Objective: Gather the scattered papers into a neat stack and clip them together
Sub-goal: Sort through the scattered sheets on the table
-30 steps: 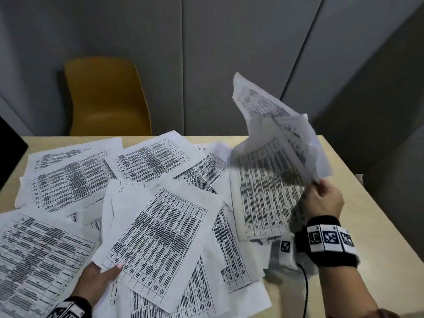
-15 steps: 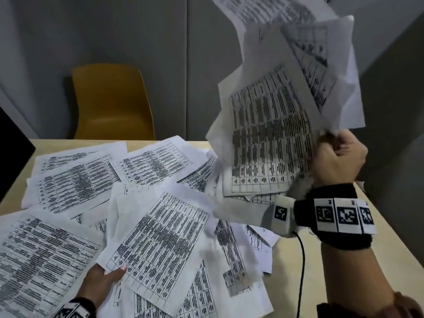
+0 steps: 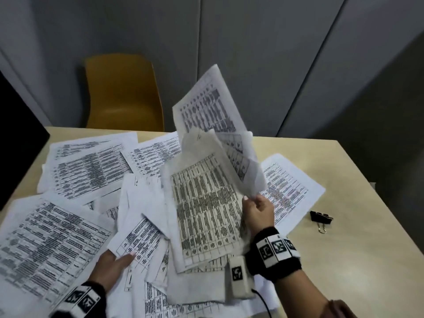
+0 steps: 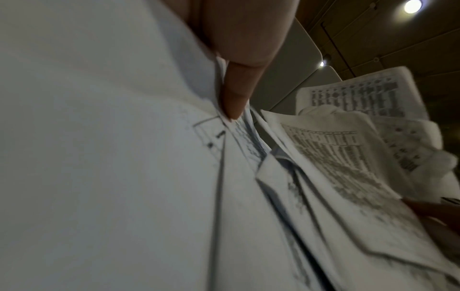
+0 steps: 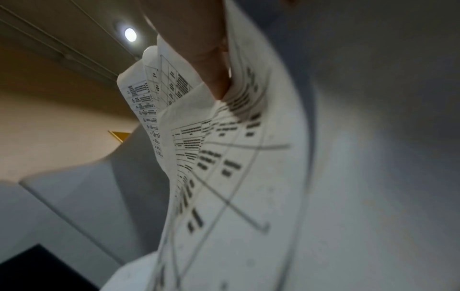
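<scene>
Printed sheets with dense tables lie scattered over the beige table (image 3: 367, 237). My right hand (image 3: 257, 210) pinches a bunch of several sheets (image 3: 206, 203) by their right edge, lifted and fanned above the pile; in the right wrist view the thumb (image 5: 214, 65) clamps those held sheets (image 5: 224, 157). My left hand (image 3: 114, 265) grips the near corner of one sheet (image 3: 137, 239) at the front left; its thumb (image 4: 236, 92) presses on that paper (image 4: 124, 177). A black binder clip (image 3: 321, 218) lies on bare table at the right, beside a single sheet (image 3: 289, 187).
A yellow chair (image 3: 124, 92) stands behind the table's far edge. A dark screen (image 3: 18, 143) sits at the far left. Grey wall panels rise behind. Bare tabletop shows at the right, around the clip.
My right hand has swung the bunch of sheets down and leftward from its high point, onto the middle of the pile. The binder clip has come into sight. My left hand keeps its grip.
</scene>
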The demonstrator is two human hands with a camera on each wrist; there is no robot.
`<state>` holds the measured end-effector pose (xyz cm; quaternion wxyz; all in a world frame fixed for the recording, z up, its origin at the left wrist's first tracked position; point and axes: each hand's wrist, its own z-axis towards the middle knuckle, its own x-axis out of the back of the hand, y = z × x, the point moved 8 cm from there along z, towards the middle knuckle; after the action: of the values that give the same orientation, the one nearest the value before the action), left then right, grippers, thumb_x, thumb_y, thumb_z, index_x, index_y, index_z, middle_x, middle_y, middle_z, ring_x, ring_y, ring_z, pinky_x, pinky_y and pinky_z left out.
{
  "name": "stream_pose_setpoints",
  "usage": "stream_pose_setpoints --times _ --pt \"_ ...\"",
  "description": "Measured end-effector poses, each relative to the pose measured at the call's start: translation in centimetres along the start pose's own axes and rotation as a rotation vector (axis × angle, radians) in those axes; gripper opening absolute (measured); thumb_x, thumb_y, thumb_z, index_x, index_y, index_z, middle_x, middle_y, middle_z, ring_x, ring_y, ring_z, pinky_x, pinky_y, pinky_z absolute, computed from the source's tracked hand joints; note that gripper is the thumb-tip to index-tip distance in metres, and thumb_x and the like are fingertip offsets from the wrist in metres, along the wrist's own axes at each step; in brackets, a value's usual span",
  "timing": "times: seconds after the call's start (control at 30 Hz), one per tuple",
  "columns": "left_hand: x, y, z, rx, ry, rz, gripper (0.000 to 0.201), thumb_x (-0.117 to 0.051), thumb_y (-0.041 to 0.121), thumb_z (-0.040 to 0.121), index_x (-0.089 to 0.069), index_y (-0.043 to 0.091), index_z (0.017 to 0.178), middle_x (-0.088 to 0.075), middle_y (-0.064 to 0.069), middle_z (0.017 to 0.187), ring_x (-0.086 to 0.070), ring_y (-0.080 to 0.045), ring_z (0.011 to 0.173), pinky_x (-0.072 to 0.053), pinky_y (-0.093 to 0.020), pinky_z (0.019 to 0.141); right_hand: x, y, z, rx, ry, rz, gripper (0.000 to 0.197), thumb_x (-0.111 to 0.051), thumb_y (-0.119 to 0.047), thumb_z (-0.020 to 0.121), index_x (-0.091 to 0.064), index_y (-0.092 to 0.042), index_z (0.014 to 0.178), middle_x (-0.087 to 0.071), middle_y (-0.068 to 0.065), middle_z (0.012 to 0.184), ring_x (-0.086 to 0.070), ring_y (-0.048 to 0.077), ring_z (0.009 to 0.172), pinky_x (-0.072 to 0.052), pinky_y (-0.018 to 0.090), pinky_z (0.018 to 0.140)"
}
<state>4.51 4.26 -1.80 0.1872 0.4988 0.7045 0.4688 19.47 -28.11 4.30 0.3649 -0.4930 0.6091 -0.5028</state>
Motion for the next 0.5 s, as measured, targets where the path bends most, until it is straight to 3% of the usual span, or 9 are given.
stream_pose_setpoints --times 0.1,0.2,0.33,0.4,0.43,0.5 --pt "0.4 -1.7 1.5 0.023 -0.008 -0.012 0.032 -0.068 0.035 0.08 -0.057 0.005 0.076 -0.058 -0.006 0.076 -0.055 -0.024 0.085 -0.036 -0.032 0.078 -1.9 3.8 -0.9 -0.093 -0.08 -0.12 0.018 -0.048 0.0 0.09 -0.062 -0.01 0.089 -0.05 0.003 0.06 -0.04 0.008 0.031 -0.034 0.017 0.034" --pt "0.4 -2.1 1.9 0.02 -0.036 -0.06 0.007 -0.068 0.019 0.083 -0.066 0.013 0.086 -0.07 0.004 0.085 -0.061 -0.025 0.1 -0.04 -0.035 0.093 -4.3 6.4 -2.2 -0.174 -0.241 -0.244 0.022 -0.05 0.0 0.086 -0.062 -0.009 0.103 -0.058 0.006 0.067 -0.047 0.009 0.041 -0.039 0.022 0.042" --pt "-0.1 -2.1 1.5 0.011 -0.074 -0.034 0.054 -0.072 -0.001 0.074 -0.052 0.008 0.123 -0.061 -0.01 0.116 -0.053 -0.027 0.114 -0.035 -0.038 0.101 -5.7 7.8 -3.9 -0.323 -0.386 -0.303 0.017 -0.055 -0.005 0.086 -0.063 -0.01 0.101 -0.063 0.009 0.081 -0.053 0.014 0.058 -0.046 0.025 0.05" --pt "0.2 -2.1 1.5 0.009 -0.05 -0.014 0.061 -0.07 -0.005 0.075 -0.046 0.004 0.131 -0.057 -0.015 0.125 -0.05 -0.029 0.119 -0.032 -0.04 0.103 -5.5 7.2 -3.4 -0.311 -0.407 -0.352 0.011 -0.057 -0.008 0.086 -0.061 -0.015 0.092 -0.063 0.009 0.082 -0.054 0.018 0.067 -0.047 0.029 0.06" --pt "0.2 -2.3 1.6 0.021 -0.046 -0.023 0.063 -0.068 -0.005 0.077 -0.043 0.003 0.134 -0.055 -0.016 0.129 -0.048 -0.03 0.122 -0.031 -0.042 0.104 -5.3 6.9 -2.8 -0.285 -0.399 -0.399 0.012 -0.058 -0.011 0.086 -0.06 -0.018 0.095 -0.062 0.009 0.085 -0.055 0.019 0.071 -0.048 0.03 0.064" --pt "0.2 -2.5 1.6 0.044 -0.052 -0.055 0.065 -0.067 -0.002 0.078 -0.04 0.005 0.137 -0.053 -0.015 0.132 -0.046 -0.033 0.124 -0.03 -0.046 0.107 -4.3 6.3 -0.7 -0.224 -0.308 -0.443 0.03 -0.059 -0.018 0.087 -0.054 -0.019 0.117 -0.061 0.007 0.093 -0.058 0.022 0.078 -0.052 0.033 0.074"
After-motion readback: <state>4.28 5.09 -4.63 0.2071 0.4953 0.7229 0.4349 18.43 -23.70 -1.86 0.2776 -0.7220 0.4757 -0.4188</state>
